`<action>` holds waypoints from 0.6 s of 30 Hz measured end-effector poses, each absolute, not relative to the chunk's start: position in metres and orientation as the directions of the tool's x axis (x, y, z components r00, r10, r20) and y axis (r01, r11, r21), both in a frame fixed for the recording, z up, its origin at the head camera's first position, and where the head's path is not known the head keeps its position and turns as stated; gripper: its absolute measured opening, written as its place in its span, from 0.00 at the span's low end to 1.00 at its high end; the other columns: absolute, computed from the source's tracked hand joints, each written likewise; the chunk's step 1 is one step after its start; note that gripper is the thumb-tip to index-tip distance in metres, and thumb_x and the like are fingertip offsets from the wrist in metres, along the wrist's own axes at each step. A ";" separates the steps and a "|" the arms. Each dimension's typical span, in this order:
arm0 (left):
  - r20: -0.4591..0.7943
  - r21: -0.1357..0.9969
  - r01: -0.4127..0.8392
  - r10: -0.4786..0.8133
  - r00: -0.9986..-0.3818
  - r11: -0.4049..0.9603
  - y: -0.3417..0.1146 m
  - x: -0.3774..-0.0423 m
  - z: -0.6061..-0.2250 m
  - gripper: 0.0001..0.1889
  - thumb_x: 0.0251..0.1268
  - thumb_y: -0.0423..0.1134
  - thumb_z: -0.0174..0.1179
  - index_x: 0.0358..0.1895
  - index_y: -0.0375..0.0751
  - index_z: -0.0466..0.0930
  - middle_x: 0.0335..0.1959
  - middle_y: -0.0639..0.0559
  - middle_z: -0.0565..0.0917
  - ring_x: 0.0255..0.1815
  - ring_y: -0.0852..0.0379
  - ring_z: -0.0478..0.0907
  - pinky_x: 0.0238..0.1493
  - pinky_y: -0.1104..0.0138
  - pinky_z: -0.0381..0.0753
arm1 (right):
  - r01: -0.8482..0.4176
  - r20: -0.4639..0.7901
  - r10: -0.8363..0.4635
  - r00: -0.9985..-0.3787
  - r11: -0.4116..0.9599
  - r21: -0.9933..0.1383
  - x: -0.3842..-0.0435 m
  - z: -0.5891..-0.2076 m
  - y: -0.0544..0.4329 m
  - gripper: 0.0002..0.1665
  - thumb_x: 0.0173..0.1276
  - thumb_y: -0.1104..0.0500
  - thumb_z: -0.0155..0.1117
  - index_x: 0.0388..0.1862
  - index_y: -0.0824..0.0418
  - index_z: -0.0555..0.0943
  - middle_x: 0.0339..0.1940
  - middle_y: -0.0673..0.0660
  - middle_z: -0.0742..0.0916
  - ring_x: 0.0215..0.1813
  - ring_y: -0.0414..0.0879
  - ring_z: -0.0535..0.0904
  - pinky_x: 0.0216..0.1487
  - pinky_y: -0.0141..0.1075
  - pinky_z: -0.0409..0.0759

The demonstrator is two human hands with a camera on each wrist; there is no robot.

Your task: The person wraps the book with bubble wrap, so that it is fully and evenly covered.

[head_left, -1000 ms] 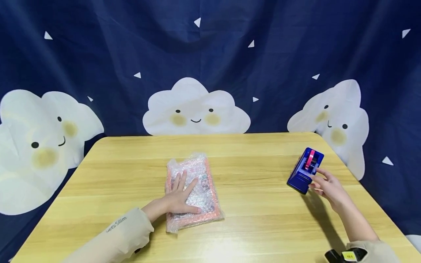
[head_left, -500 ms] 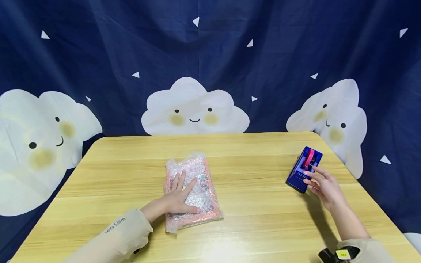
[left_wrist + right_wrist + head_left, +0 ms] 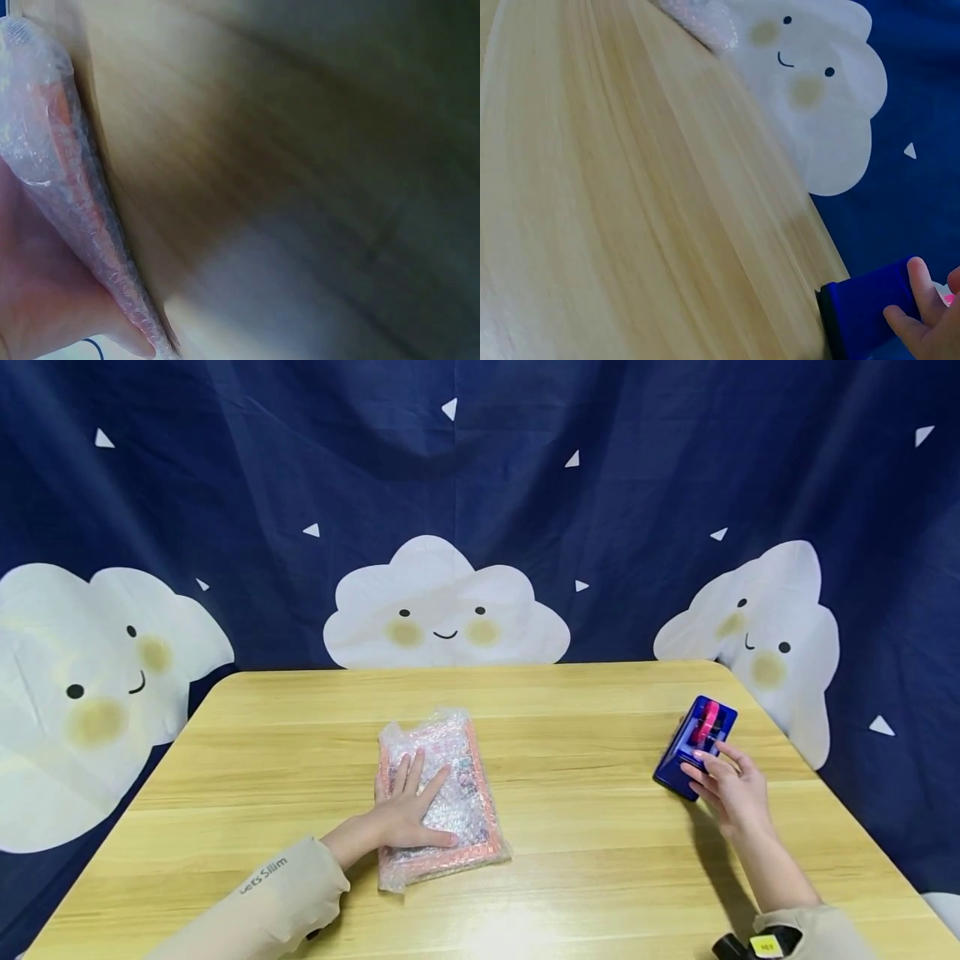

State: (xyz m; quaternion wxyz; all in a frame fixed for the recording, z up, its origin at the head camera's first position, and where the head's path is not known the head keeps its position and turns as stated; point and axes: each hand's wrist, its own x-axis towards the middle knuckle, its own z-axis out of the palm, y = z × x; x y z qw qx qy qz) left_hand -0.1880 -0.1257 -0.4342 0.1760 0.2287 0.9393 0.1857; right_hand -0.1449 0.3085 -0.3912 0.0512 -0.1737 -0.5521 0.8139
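A flat pink-and-orange-bordered item in bubble wrap (image 3: 459, 806) lies on the table, left of centre. My left hand (image 3: 411, 820) rests on it, palm down with fingers spread. In the left wrist view the wrapped edge (image 3: 90, 217) runs beside part of that hand (image 3: 52, 292). A blue tape dispenser (image 3: 675, 774) with a pink roll of tape (image 3: 707, 722) stands at the table's right side. My right hand (image 3: 738, 795) is at its near end, with loosely bent fingers overlapping its top. The right wrist view shows two extended fingers against the dispenser's blue body (image 3: 866, 311).
The light wooden table (image 3: 577, 852) has rounded far corners. Behind it hangs a dark blue curtain (image 3: 630, 510) with smiling clouds and white triangles. A black strap device with a yellow label (image 3: 765, 945) sits on the right wrist.
My right hand has shifted left, its fingers now further over the tape dispenser's near end. The left hand and the wrapped item have stayed put.
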 end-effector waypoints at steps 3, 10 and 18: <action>-0.243 0.424 0.366 0.493 -0.835 0.828 -0.125 -0.187 -0.433 0.54 0.44 0.69 0.58 0.73 0.51 0.42 0.70 0.37 0.25 0.69 0.38 0.20 0.59 0.36 0.22 | 0.065 -0.214 0.310 -0.926 -0.427 -0.902 -0.146 -0.393 0.304 0.19 0.68 0.64 0.51 0.54 0.51 0.61 0.31 0.44 0.86 0.31 0.40 0.84 0.36 0.30 0.81; -0.239 0.427 0.368 0.496 -0.835 0.826 -0.125 -0.187 -0.431 0.54 0.44 0.69 0.59 0.73 0.50 0.43 0.70 0.35 0.25 0.69 0.36 0.21 0.59 0.35 0.22 | 0.014 -0.257 0.405 -0.877 -0.514 -0.858 -0.148 -0.397 0.296 0.18 0.68 0.69 0.47 0.50 0.50 0.61 0.30 0.46 0.85 0.28 0.41 0.84 0.31 0.33 0.82; -0.234 0.430 0.365 0.493 -0.838 0.826 -0.124 -0.188 -0.433 0.54 0.45 0.68 0.59 0.73 0.50 0.43 0.71 0.35 0.26 0.69 0.36 0.21 0.59 0.34 0.24 | -0.042 -0.325 0.463 -0.825 -0.622 -0.782 -0.151 -0.398 0.289 0.20 0.66 0.70 0.51 0.49 0.50 0.61 0.28 0.48 0.87 0.23 0.44 0.84 0.23 0.36 0.81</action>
